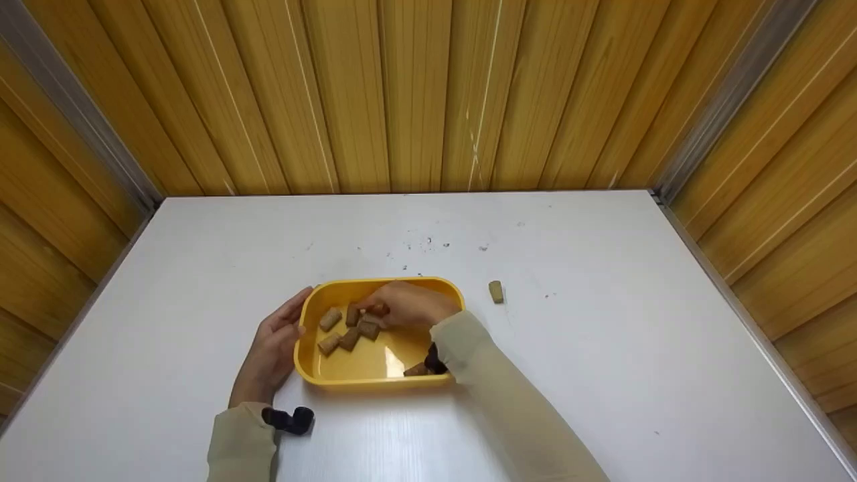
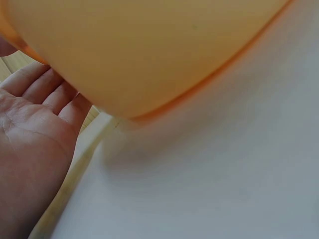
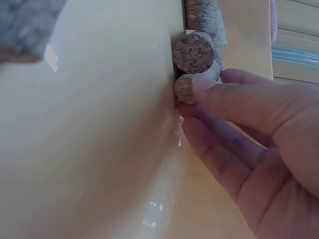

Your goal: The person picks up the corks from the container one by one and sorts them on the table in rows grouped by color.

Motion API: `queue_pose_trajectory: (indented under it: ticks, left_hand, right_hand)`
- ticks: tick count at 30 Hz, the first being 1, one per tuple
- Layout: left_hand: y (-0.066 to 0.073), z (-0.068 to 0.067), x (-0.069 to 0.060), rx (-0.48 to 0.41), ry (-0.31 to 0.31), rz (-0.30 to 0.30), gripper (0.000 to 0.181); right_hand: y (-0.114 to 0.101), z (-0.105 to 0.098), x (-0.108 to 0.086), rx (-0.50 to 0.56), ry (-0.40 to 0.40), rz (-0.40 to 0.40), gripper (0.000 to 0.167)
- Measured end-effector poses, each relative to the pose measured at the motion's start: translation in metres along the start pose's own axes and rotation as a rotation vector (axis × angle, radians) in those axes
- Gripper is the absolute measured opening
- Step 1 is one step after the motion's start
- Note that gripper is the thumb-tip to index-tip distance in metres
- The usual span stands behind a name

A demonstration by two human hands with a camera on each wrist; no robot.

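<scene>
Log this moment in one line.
left hand: touching yellow plastic tray | right hand: pinching round-ended brown cork inside | tapered tan cork: on white table

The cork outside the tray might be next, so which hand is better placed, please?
Right hand, probably: though pinching another cork, it's nearer the outside cork; the left hand is opposite, touching the tray.

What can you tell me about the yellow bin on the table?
The yellow bin is a shallow, open-topped rectangle with rounded corners, a rim and smooth, glossy walls that look like plastic. It sits open side up on the white table. Several cork stoppers lie on its floor, mostly toward the left, with more at the near right corner. The left hand rests against its left end; the right hand reaches inside, pinching a cork.
</scene>
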State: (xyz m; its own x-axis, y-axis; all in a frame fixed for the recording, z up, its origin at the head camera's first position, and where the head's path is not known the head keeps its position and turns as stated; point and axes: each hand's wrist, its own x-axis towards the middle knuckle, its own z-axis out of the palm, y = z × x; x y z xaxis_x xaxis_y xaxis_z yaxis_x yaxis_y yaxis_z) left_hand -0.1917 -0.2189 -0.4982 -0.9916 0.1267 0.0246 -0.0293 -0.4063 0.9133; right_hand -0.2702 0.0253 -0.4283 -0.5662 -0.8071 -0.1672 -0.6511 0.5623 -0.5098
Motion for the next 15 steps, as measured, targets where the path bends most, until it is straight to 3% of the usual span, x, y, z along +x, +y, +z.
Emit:
queue_pose_trajectory:
  ticks: [15]
  left_hand:
    - [0.0002, 0.0000, -0.0010, -0.011, -0.018, 0.020, 0.065]
  right_hand:
    - [0.0026, -0.0012, -0.0016, 0.013, -0.019, 0.019, 0.033]
